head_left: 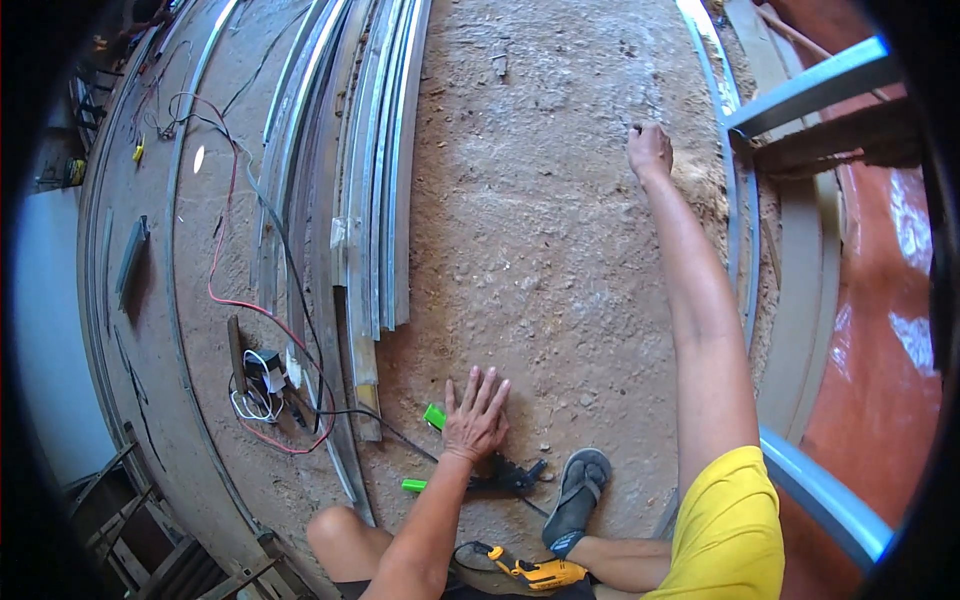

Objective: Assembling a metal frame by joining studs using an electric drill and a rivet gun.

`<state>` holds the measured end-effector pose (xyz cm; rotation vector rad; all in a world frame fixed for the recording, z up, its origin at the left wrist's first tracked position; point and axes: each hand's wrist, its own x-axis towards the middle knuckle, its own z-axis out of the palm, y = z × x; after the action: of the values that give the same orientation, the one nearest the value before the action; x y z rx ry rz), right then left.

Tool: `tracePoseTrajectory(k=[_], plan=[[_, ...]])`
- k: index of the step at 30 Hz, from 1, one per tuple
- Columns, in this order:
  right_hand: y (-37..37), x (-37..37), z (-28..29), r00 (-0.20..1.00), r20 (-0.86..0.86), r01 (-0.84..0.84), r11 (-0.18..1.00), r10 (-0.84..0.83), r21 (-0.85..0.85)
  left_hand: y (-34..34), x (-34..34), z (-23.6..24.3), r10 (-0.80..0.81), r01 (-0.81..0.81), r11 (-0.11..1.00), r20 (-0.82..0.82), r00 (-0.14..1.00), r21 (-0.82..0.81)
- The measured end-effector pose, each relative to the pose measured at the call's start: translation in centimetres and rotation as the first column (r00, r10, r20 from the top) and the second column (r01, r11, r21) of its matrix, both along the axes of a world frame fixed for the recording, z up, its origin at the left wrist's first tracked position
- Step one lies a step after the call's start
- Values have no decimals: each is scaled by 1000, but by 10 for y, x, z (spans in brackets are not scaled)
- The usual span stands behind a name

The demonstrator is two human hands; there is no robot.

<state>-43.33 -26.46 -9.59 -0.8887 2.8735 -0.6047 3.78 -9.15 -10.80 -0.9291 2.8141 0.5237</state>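
Note:
My left hand (472,425) has its fingers spread and stretched out, above or on a black tool with green handles (415,485) lying on the dusty ground; its palm hides part of the tool. My right hand (650,150) is reached far forward, fingers curled closed, near the right side of the dirty floor (560,200); what it holds, if anything, I cannot make out. A yellow-and-black power tool (545,572) lies by my legs, near my sandaled foot (580,485).
Long metal profiles (390,200) run along the left with red and black cables (240,303), a charger bundle (262,385) and short offcuts (130,260). At right stand steel frame bars (810,90) beside rails (740,230) and a red, glossy surface (880,350).

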Motion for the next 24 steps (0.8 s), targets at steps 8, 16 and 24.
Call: tracePoseTrajectory(k=[8, 16, 24], plan=[[-12, -28, -19, 998, -56, 21, 985, -12, 172, -2, -6, 3, 9, -9, 996, 3, 1000, 87], [95, 63, 24, 963, 131, -260, 943, 237, 206, -3, -3, 5, 30, -30, 999, 10, 1000, 27], [123, 41, 8, 984, 175, -50, 998, 43, 32, -2, -17, 10, 25, -23, 997, -27, 999, 73]])
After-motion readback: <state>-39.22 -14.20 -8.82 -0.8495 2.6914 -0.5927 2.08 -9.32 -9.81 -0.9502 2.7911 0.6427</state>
